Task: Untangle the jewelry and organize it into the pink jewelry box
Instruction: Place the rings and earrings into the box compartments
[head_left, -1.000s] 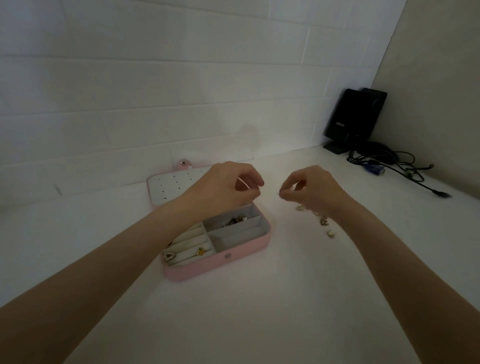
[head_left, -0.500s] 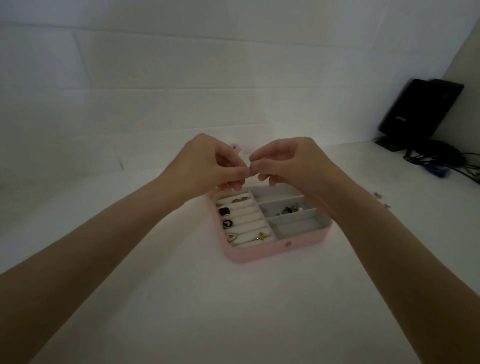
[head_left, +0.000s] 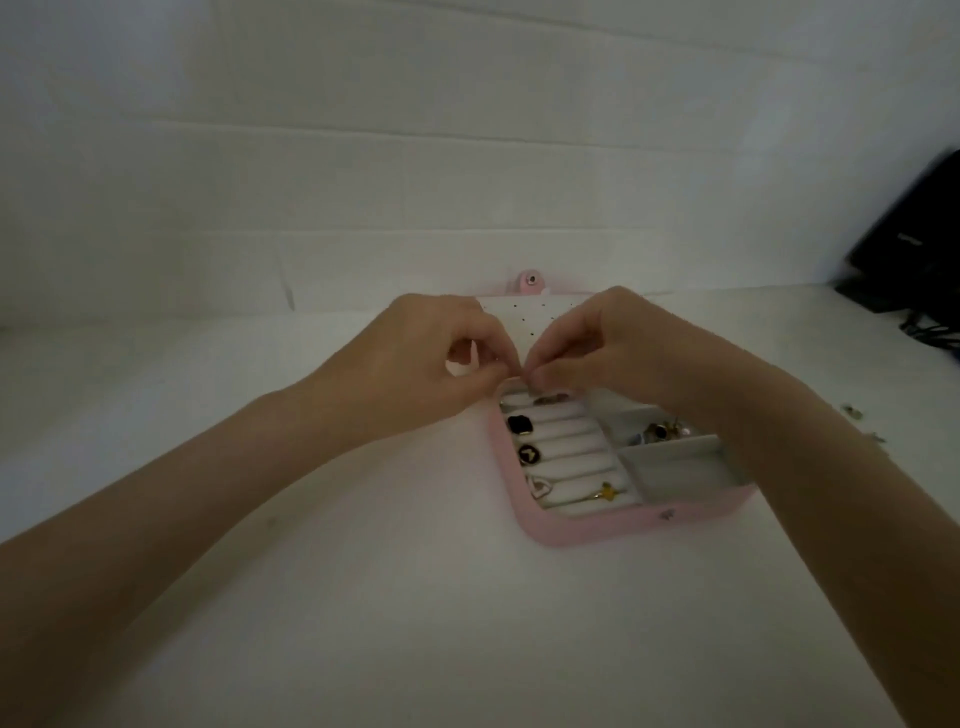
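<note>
Jewelry box (head_left: 597, 530) on table (head_left: 415, 623), open, lid against wall (head_left: 467, 156) behind. Ring rolls (head_left: 566, 441) in box's left part, compartments (head_left: 670, 467) right. Both hands (head_left: 431, 358) (head_left: 618, 348) meet above box's rear edge. Dark device (head_left: 914, 244) far right.

The pink rectangular jewelry box (head_left: 587, 531) lies open just right of the frame's centre, its white perforated lid panel (head_left: 524, 322) laid flat toward the top, a round pink snap tab (head_left: 530, 281) at its far edge. The left half holds white padded ring rolls (head_left: 563, 447) carrying a black flower-shaped ring (head_left: 520, 425), a black round ring with a pale heart (head_left: 529, 454), a white heart-outline ring (head_left: 540, 487) and a gold star-shaped ring (head_left: 605, 491). Grey compartments on the right hold a small heap of mixed jewelry (head_left: 660, 432).
</note>
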